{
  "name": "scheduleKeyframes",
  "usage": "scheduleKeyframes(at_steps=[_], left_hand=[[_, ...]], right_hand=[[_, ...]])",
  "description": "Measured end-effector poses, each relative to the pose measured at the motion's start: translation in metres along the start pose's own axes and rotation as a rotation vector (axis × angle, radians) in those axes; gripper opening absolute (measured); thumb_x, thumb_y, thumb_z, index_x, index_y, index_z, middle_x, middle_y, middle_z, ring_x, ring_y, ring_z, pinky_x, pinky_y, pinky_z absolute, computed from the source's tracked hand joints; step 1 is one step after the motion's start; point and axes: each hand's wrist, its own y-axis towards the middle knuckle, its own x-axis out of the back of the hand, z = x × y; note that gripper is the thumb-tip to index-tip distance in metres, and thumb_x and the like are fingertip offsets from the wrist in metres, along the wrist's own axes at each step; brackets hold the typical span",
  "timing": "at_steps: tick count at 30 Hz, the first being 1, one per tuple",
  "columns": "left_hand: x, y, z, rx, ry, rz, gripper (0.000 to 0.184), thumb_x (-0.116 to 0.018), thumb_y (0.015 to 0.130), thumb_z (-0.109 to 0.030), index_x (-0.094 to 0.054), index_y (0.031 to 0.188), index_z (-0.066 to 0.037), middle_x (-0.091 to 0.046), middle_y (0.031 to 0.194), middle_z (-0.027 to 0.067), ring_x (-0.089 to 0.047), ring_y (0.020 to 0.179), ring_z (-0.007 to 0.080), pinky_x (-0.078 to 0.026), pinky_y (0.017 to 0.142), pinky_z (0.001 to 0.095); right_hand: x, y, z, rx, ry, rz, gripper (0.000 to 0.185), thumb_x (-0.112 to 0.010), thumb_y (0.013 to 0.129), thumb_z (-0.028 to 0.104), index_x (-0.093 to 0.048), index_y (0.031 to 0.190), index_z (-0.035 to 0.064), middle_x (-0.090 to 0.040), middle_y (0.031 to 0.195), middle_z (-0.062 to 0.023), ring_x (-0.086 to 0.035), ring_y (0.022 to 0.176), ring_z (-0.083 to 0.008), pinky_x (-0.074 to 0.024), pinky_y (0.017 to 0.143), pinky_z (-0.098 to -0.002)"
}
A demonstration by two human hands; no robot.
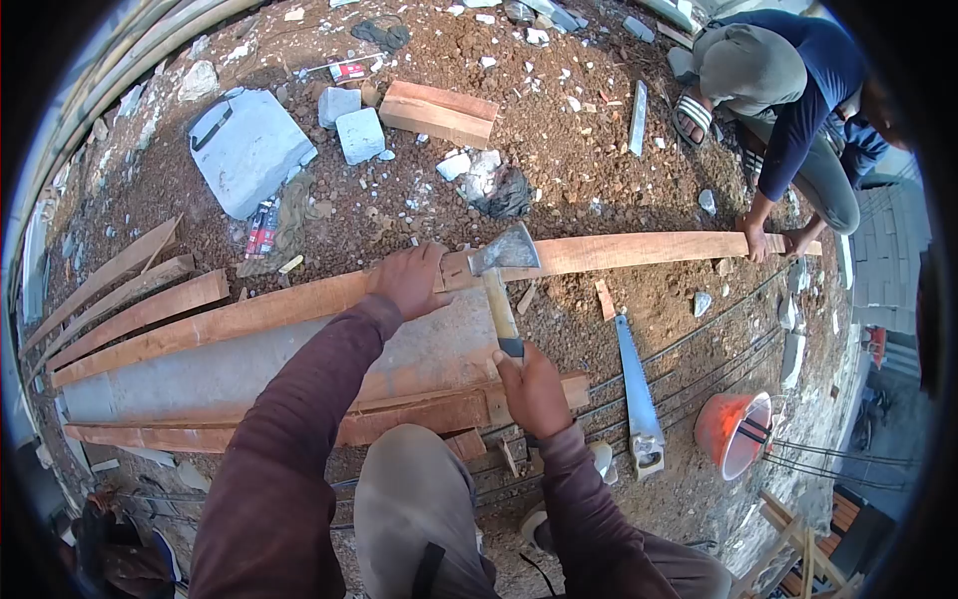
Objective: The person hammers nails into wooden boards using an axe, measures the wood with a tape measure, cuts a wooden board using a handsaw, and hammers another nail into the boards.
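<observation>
My right hand (539, 389) is closed round the dark grip of a hatchet (502, 299), whose metal head lies over a long wooden plank (619, 252). Just left of the hatchet head, my left hand (409, 282) rests on the plank with its fingers over the edge; whether they grip it is hard to tell. Below the plank is a grey board (429, 344), with more reddish timber (419, 414) along its near side. At the plank's right end, a crouching co-worker's hands (768, 243) hold it.
A handsaw (639, 389) lies right of my right hand, near thin rods and an orange bucket (723, 431). Beyond the plank are a big white stone block (249, 150), a short wood block (439, 112) and rubble. Loose wood strips (145, 317) lie at left.
</observation>
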Motion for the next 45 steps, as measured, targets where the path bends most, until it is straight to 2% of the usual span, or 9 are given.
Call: scheduleKeyframes(at_steps=[6, 12, 19, 22, 25, 30, 33, 42, 45], left_hand=[[0.006, -0.003, -0.004, 0.007, -0.027, 0.014, 0.068, -0.082, 0.077, -0.045, -0.052, 0.123, -0.004, -0.064, 0.117, 0.0169, -0.065, 0.109, 0.036, -0.053, 0.093, 0.0456], [-0.001, 0.0, 0.0, 0.029, -0.018, 0.011, 0.073, -0.084, 0.075, -0.046, -0.054, 0.127, -0.005, -0.065, 0.117, 0.0164, -0.065, 0.109, 0.0351, -0.054, 0.092, 0.045], [-0.001, -0.002, 0.001, 0.013, -0.012, -0.021, 0.074, -0.084, 0.074, -0.047, -0.054, 0.127, -0.005, -0.066, 0.113, 0.0162, -0.066, 0.107, 0.0352, -0.054, 0.09, 0.0447], [-0.001, -0.004, -0.006, 0.03, -0.004, 0.005, 0.074, -0.085, 0.074, -0.047, -0.054, 0.126, -0.005, -0.066, 0.112, 0.0164, -0.066, 0.106, 0.0349, -0.054, 0.089, 0.0449], [-0.001, -0.001, 0.0, 0.022, 0.018, -0.029, 0.073, -0.084, 0.074, -0.046, -0.054, 0.126, -0.005, -0.066, 0.111, 0.0163, -0.066, 0.105, 0.0346, -0.054, 0.088, 0.0451], [-0.001, -0.002, 0.001, 0.019, -0.026, -0.018, 0.073, -0.084, 0.073, -0.045, -0.054, 0.126, -0.005, -0.066, 0.11, 0.0163, -0.067, 0.104, 0.0351, -0.054, 0.089, 0.0453], [0.003, -0.001, -0.002, 0.032, -0.025, 0.005, 0.073, -0.084, 0.073, -0.045, -0.054, 0.127, -0.005, -0.066, 0.112, 0.0161, -0.067, 0.105, 0.0347, -0.054, 0.089, 0.0451], [0.004, -0.003, -0.003, 0.034, -0.006, -0.003, 0.071, -0.082, 0.075, -0.045, -0.054, 0.126, -0.005, -0.066, 0.117, 0.0175, -0.065, 0.111, 0.0344, -0.053, 0.094, 0.0449], [-0.001, -0.002, -0.001, 0.025, -0.029, -0.056, 0.073, -0.084, 0.073, -0.045, -0.054, 0.125, -0.005, -0.066, 0.115, 0.0175, -0.066, 0.107, 0.0357, -0.054, 0.09, 0.0458]], right_hand=[[0.056, 0.008, 0.055, 0.052, 0.878, -0.623, 0.04, -0.057, 0.104, 0.036, -0.049, 0.11, -0.0031, -0.063, 0.073, -0.0212, -0.066, 0.069, -0.0389, -0.0508, 0.06, -0.0445], [-0.005, -0.007, -0.015, -0.017, 0.06, 0.09, 0.041, -0.061, 0.102, 0.035, -0.049, 0.111, -0.0027, -0.059, 0.069, -0.0228, -0.062, 0.065, -0.0441, -0.0493, 0.057, -0.0438], [0.041, 0.022, 0.069, 0.253, 0.999, -0.8, 0.035, -0.058, 0.105, 0.037, -0.053, 0.104, 0.0025, -0.058, 0.071, -0.0006, -0.056, 0.059, -0.011, -0.0451, 0.054, -0.0243], [-0.043, -0.016, -0.023, -0.059, -0.166, 0.053, 0.035, -0.06, 0.103, 0.033, -0.052, 0.105, -0.0015, -0.066, 0.075, -0.0226, -0.066, 0.065, -0.0425, -0.052, 0.059, -0.044], [0.023, 0.007, 0.019, -0.107, 0.106, 0.058, 0.035, -0.06, 0.102, 0.031, -0.052, 0.106, -0.0029, -0.065, 0.08, -0.0311, -0.063, 0.076, -0.053, -0.0523, 0.063, -0.0499], [0.054, 0.006, 0.044, 0.059, 0.925, -0.552, 0.041, -0.061, 0.102, 0.037, -0.049, 0.11, -0.0014, -0.064, 0.075, -0.0263, -0.065, 0.072, -0.0481, -0.054, 0.062, -0.0463], [-0.026, -0.012, -0.01, -0.126, -0.229, 0.171, 0.04, -0.062, 0.101, 0.037, -0.05, 0.107, -0.0008, -0.063, 0.072, -0.0245, -0.065, 0.069, -0.0444, -0.0546, 0.061, -0.0436], [0.042, 0.009, 0.06, 0.075, 0.884, -0.574, 0.025, -0.06, 0.103, 0.023, -0.053, 0.101, -0.0008, -0.064, 0.078, -0.0264, -0.065, 0.072, -0.0459, -0.0527, 0.064, -0.0458], [-0.018, -0.015, 0.003, -0.141, 0.078, -0.008, 0.028, -0.062, 0.1, 0.025, -0.053, 0.102, -0.0013, -0.065, 0.082, -0.029, -0.064, 0.078, -0.0525, -0.0513, 0.069, -0.0544]])
